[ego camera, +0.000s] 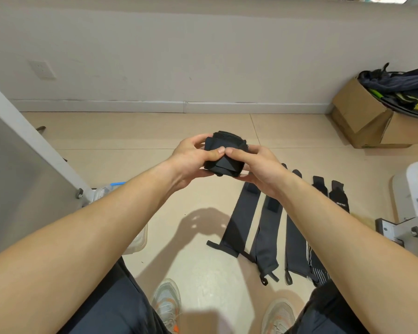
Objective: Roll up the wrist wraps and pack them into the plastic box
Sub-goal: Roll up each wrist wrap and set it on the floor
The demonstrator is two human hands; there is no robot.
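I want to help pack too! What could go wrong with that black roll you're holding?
The rolled wrap, pinched by the left hand and right hand, might spring open if the thumbs ease off its flap. The plastic box sits mostly hidden under the left arm, so a drop could miss it.

hands: there were two, the left hand [191, 160] and the right hand [258, 167]
rolled wrist wrap [223, 153]: there was one
flat wrist wraps [267, 232]: five showed, partly behind an arm
plastic box [136, 239]: one
cardboard boxes [357, 109]: two
shoes [167, 300]: two
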